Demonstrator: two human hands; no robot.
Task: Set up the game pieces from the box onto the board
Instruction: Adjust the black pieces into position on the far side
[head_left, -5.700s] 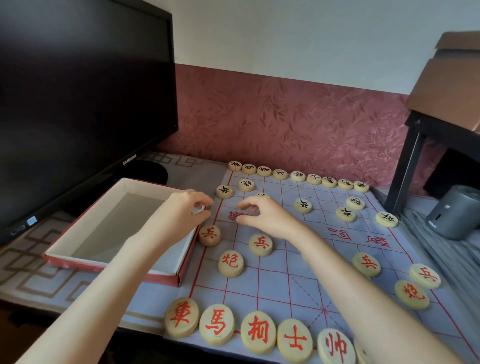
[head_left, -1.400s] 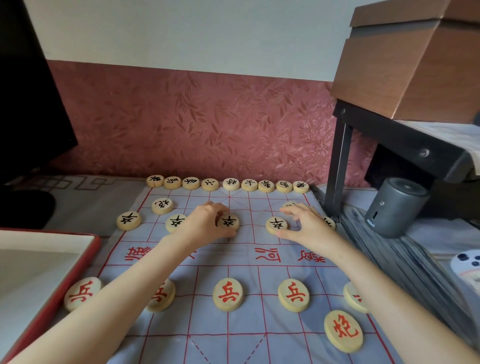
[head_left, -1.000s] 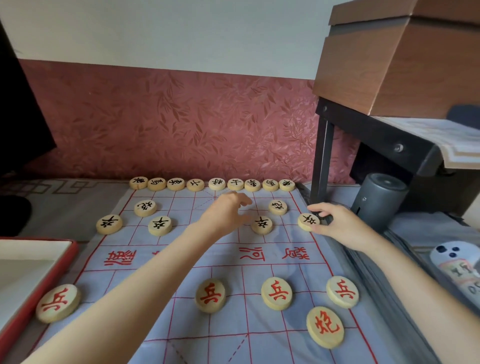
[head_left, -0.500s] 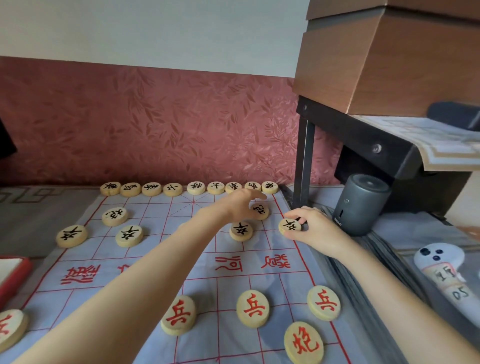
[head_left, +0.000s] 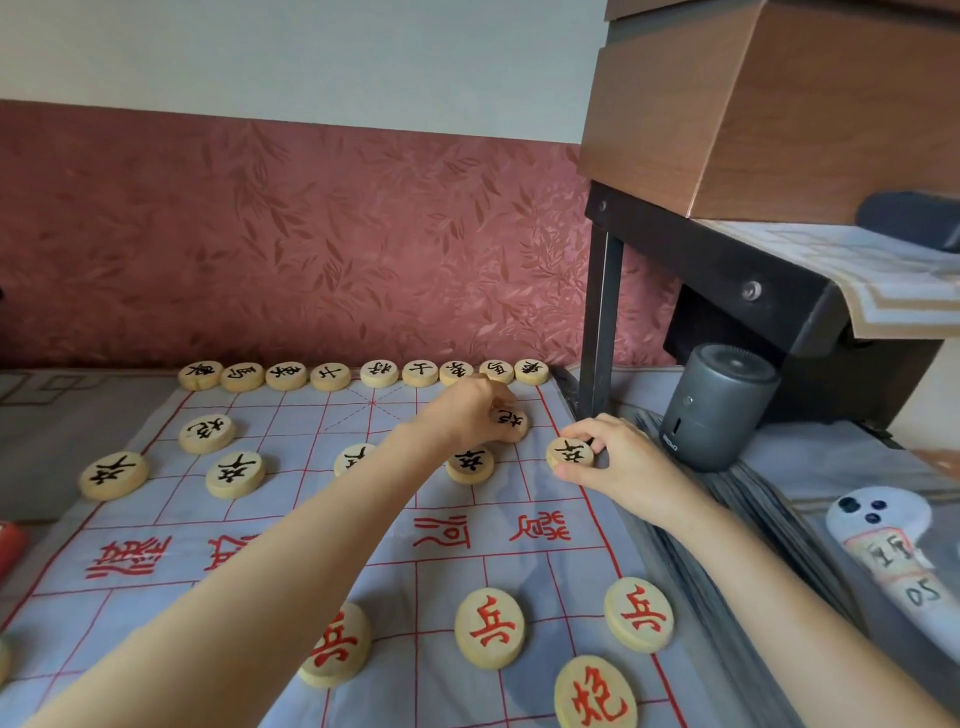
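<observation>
L hand (head_left: 470, 415) curls over the black cannon disc (head_left: 511, 420) just below the far row, R hand (head_left: 618, 462) pinches the black soldier disc (head_left: 570, 453) at the cloth board's (head_left: 291, 525) right edge; risk: L forearm, low over 1 mid soldier (head_left: 349, 458), could nudge it, or the edge disc could slip off.

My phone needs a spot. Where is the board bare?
The river strip of the grey cloth board, beside the forearm, between black-lettered wooden discs and red-lettered wooden discs. Crowded: far right corner, under left hand and right hand.
</observation>
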